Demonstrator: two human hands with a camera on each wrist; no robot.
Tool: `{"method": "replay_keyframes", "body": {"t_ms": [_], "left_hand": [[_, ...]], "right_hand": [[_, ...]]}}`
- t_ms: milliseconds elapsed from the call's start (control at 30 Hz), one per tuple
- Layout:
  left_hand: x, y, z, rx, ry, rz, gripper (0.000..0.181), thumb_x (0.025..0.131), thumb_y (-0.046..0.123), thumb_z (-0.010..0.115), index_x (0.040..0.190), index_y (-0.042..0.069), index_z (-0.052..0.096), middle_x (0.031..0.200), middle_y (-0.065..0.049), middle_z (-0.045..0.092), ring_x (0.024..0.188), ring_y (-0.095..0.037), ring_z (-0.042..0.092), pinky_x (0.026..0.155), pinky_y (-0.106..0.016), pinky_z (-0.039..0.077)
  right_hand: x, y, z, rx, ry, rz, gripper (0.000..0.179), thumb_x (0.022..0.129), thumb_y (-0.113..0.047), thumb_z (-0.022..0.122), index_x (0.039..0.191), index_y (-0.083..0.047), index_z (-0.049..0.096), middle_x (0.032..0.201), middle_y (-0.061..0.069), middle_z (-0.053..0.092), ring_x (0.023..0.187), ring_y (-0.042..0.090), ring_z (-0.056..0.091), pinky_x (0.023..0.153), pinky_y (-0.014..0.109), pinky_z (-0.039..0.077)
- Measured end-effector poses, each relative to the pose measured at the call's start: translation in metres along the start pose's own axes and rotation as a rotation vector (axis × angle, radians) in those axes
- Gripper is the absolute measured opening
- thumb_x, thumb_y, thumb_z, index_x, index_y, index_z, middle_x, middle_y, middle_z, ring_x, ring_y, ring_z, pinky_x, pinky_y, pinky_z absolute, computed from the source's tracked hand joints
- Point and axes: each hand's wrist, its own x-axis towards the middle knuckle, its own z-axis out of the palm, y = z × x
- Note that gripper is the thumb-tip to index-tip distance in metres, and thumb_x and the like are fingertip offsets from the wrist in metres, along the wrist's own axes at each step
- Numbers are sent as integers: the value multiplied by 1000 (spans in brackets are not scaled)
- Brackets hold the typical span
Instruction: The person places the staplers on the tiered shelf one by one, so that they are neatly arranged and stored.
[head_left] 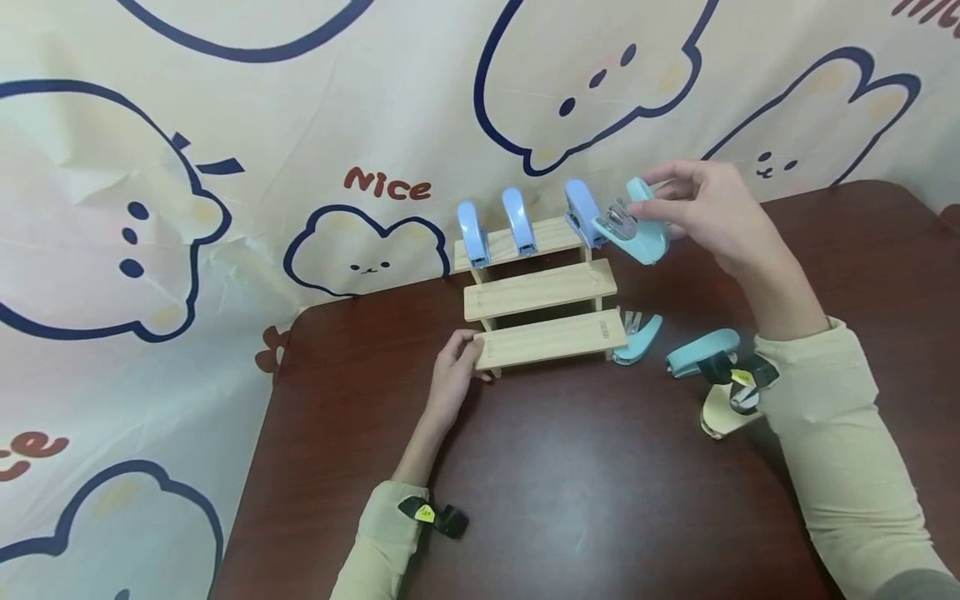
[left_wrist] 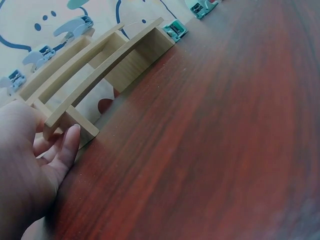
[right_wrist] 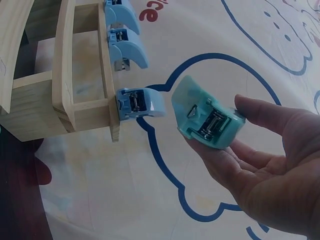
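Glossy table (head_left: 570,467), right grip (head_left: 708,204) pinching curved teal punch (head_left: 647,242), left grip (head_left: 452,371) holding wooden rack (head_left: 551,340)

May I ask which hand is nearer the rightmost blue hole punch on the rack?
The right hand, just right of that hole punch; the left hand is lower left, at the bottom shelf.

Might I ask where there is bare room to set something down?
The middle shelf and bottom shelf are bare but for the left hand at the latter's left end; so is the tabletop in front, between the sleeves. Crowded: the top shelf, with three blue hole punches; right of the shelves, where two teal punches and a cream one lie.
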Motion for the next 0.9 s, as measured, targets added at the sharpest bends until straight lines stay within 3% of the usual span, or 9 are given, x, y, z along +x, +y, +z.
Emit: {"method": "replay_keyframes", "body": {"t_ms": [233,900], "left_hand": [[1,0,0,-2,-2,10,22,106,9,53,119,-8,61,96,-7,63,71,-17,63,63,-28,58],[1,0,-1,14,-6,5,23,106,10,52,119,-7,61,97,-8,64,73,-18,64,65,-30,60]], "right_hand": [[1,0,0,-1,1,4,51,96,-29,75,139,-3,63,116,13,70,97,19,62,68,16,57],[2,1,3,-6,-24,-3,53,96,-28,76,139,-1,62,114,14,71,92,14,63,68,14,57]]}}
